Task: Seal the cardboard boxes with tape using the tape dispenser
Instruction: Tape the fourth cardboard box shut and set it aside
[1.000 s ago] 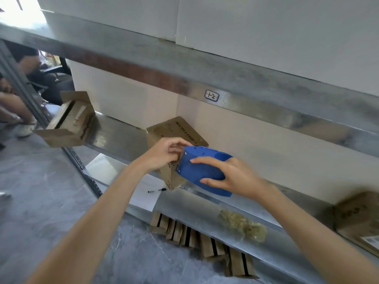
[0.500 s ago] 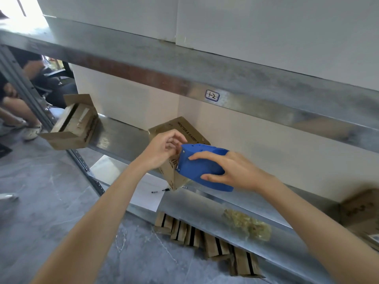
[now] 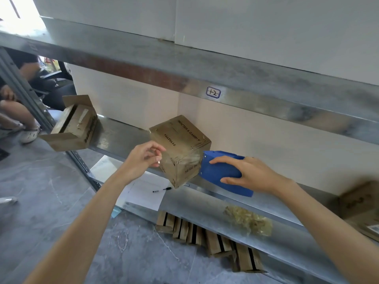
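- Right hand [image 3: 252, 175] clamps the blue dispenser [image 3: 221, 171] from above, fingers over its top and thumb on the near side, with its mouth touching the right edge of the box [image 3: 180, 140] at centre frame.
- Left hand [image 3: 143, 158] keeps a narrow grip, thumb and fingertips pinched just beside the box's left edge, apparently on the free end of the clear tape [image 3: 192, 159]. The film itself is hard to make out.
- Box stands tipped at the front lip of the middle shelf [image 3: 123, 136], one corner overhanging, with neither hand plainly steadying it.
- Judged small, light and stiff, the box will likely slide or tip under the tape's pull. A palm flat on its top face, or a hold across two opposite sides, would serve best.
- Tape looks thin and sticky, prone to folding on itself, so it is best kept taut between pinch and dispenser.
- Elsewhere, an open carton [image 3: 73, 124] sits at left, and paper [image 3: 143, 195] and a tape wad [image 3: 248, 222] lie on the lower shelf [image 3: 205, 201].
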{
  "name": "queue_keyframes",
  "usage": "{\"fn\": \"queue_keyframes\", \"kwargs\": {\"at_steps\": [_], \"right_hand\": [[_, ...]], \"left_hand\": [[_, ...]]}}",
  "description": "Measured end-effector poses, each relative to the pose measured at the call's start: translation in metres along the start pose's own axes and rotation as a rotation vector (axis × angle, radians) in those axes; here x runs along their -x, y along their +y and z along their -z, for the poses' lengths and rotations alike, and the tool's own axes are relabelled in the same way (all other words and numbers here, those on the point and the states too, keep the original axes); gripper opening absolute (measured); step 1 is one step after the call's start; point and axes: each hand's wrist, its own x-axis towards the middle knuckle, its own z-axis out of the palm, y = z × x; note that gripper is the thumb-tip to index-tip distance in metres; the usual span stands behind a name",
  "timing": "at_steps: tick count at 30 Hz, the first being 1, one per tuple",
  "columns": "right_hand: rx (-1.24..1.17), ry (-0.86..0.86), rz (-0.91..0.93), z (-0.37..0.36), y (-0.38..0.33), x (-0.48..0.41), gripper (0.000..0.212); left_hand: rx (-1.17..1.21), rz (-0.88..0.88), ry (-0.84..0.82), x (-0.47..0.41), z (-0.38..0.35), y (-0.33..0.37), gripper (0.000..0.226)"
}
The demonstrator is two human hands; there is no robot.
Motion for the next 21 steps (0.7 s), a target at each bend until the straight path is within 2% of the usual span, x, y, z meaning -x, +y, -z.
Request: {"fn": "queue_keyframes", "kwargs": {"at_steps": [5, 10, 21], "right_hand": [[-0.184, -0.077, -0.036, -0.007, -0.001, -0.003, 0.059], [-0.255, -0.123, -0.052, -0.010, -0.001, -0.001, 0.067], [-0.283, -0.124, -0.102, -0.007, -0.003, -0.005, 0.062]], "left_hand": [[-0.001, -0.051, 0.038, -0.002, -0.002, 0.008, 0.026], [-0.092, -0.105, 0.063, -0.005, -0.004, 0.010, 0.027], [-0.136, -0.078, 0.077, -0.009, -0.008, 0.003, 0.021]]}}
